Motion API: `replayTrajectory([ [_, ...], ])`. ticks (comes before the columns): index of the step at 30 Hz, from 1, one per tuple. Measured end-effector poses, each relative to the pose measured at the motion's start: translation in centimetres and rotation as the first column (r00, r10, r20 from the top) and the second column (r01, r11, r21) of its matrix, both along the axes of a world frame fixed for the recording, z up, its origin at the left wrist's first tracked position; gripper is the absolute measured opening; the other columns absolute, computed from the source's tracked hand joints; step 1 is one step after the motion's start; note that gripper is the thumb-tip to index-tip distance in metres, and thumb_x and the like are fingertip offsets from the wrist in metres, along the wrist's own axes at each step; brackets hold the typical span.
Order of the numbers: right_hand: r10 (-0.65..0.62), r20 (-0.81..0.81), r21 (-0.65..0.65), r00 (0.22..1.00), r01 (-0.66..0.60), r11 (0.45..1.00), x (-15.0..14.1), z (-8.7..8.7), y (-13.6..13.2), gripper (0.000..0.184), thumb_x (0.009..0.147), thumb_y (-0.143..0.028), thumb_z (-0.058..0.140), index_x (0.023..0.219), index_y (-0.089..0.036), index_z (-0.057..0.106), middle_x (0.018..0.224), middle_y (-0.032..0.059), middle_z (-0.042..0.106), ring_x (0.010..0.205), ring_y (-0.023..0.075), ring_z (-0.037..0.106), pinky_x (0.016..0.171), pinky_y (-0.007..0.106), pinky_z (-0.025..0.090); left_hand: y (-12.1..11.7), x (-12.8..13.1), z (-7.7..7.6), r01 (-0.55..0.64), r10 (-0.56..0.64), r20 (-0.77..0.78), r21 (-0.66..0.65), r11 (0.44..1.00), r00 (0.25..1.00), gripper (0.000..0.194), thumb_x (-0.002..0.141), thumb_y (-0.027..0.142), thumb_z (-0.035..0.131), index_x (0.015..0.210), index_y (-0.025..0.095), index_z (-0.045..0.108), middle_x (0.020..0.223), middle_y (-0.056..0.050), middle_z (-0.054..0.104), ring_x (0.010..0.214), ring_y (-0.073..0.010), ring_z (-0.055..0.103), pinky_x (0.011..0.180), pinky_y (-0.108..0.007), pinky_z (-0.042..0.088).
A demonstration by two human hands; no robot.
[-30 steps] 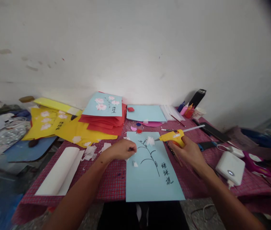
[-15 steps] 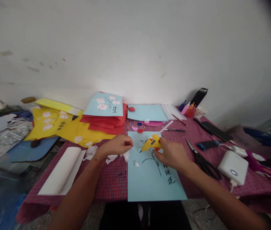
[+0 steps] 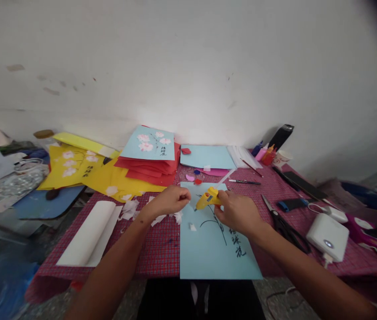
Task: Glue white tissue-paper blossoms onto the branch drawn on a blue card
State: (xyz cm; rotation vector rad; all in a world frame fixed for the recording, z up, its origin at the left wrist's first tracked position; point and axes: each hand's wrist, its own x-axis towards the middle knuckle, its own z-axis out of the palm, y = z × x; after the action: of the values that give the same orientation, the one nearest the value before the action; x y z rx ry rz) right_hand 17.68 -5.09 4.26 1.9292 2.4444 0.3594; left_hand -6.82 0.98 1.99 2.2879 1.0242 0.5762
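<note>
Gripping glue gun (image 3: 208, 198) in right hand (image 3: 241, 215) above blue card (image 3: 216, 264); pinching with left hand (image 3: 172, 200) over its left edge, can't tell on what. Likely gluing; calls for steady aim.

Card (image 3: 215, 264) on tbl (image 3: 156, 255), btwn sheet (image 3: 83, 235) L & scissors (image 3: 277, 218) R

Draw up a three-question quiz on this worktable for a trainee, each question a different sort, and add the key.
1. Short answer: What does the right hand hold?
2. True or false: The black-handled scissors lie to the left of the white power bank.
3. Fill the blank: The flowered light-blue card lies on top of a stack of ____ sheets.

Key: 1. A yellow glue gun. 2. True. 3. Red.
</note>
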Motion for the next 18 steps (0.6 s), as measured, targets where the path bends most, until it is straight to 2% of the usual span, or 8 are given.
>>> replayTrajectory([
  [18, 0.036, 0.015, -0.005, 0.999, -0.036, 0.999, 0.38, 0.0, 0.18, 0.021, 0.089, -0.03, 0.048, 0.104, -0.02, 0.058, 0.094, 0.0077, 0.069, 0.072, 0.0225, 0.065, 0.054, 0.029, 0.031, 0.06, 0.15, -0.36, 0.034, -0.034, -0.002, 0.013, 0.999, 0.999, 0.015, 0.083, 0.018, 0.051, 0.083, 0.018, 0.066, 0.073, 0.001, 0.064, 0.065, -0.0122, 0.055, 0.057, -0.022, 0.035],
])
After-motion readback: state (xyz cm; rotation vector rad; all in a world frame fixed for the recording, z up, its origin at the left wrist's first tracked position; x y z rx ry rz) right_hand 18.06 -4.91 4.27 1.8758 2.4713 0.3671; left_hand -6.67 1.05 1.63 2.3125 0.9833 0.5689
